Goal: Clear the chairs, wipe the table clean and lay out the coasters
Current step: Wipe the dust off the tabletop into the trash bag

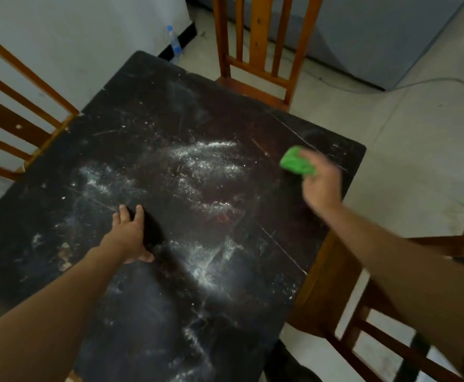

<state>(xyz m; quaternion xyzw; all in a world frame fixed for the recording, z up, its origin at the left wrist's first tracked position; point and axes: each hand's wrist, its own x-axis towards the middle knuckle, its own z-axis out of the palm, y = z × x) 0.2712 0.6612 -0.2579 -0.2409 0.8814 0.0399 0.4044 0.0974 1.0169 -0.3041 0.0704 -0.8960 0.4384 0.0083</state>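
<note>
The step in hand is the wiping of the bench (pixel 148 111). The dark top carries many streaks and patches of white powder (pixel 206 158), most of it in the middle and toward the near edge, so I judge that the wiping is only at its beginning.

The right hand (pixel 321 186) is close to the right corner of the bench, just inside the right edge. Its fingers are curled around a green cloth (pixel 297 162), which is bunched into a lump and seems to touch the top. The hand is blurred, so I cannot tell how hard it presses. The left hand (pixel 131 235) lies palm down on the bench, between the middle and the left edge, with fingers straight and a little spread. It holds nothing and seems only to steady the body.

Three wooden chairs stand at the bench: the far chair (pixel 258 64), the left chair (pixel 10 128) and the right chair (pixel 376 312). Their seats are mostly hidden, so I cannot say whether this first step is finished. No coasters are in view. A plastic bottle (pixel 175 45) stands on the floor beyond the far corner.

The next move calls for the cloth to travel from the right corner toward the middle, flat on the wood and with even pressure. The powder is loose, so it is better to gather it to one edge than to spread it wider. The left hand lies in the path and must give way.
</note>
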